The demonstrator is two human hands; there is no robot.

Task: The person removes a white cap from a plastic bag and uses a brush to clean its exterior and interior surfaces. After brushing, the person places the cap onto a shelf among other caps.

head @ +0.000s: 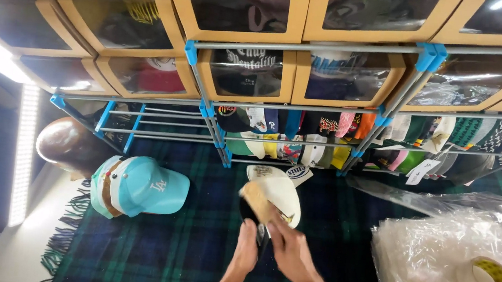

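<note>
Cream cloth cap [275, 192], light and soft with a stiffer brim, is lying on the plaid blanket [179, 244]; left hand [247, 245] and right hand [289, 249] are pinching its near edge.

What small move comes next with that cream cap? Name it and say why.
Probably lower the cream cap flat onto the plaid blanket. Both the left hand and the right hand grip it near the brim, tilted up, with bare blanket under it beside the teal cap.
</note>
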